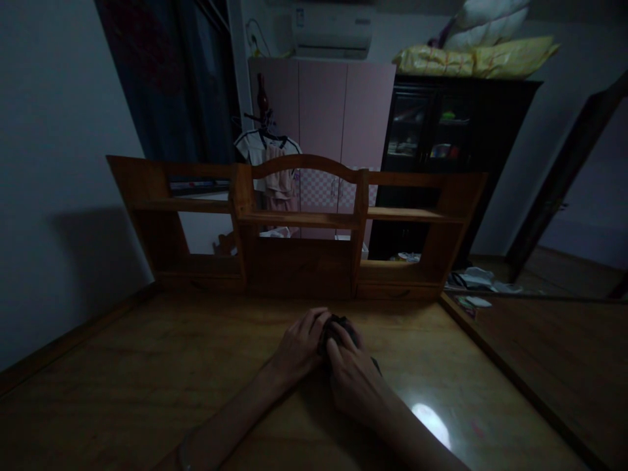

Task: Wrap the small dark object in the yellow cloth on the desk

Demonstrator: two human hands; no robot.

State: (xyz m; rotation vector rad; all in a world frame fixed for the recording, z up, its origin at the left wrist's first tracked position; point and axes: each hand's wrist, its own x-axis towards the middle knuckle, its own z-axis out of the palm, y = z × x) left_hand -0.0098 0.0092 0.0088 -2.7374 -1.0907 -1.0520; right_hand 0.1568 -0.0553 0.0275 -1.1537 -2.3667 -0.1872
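Observation:
Both hands meet at the middle of a wooden desk (147,379). My left hand (300,347) has its fingers curled onto a small dark object (337,325). From the other side my right hand (354,376) presses its fingers against the same object. The room is dim and I cannot make out what the dark thing is. A bracelet circles my left wrist (184,451).
A wooden shelf unit (299,226) stands along the desk's far edge. Behind it are a pink wardrobe (343,111), hanging clothes (269,170) and a dark glass cabinet (432,137) with bedding on top. Wall at left; desk edge and floor at right.

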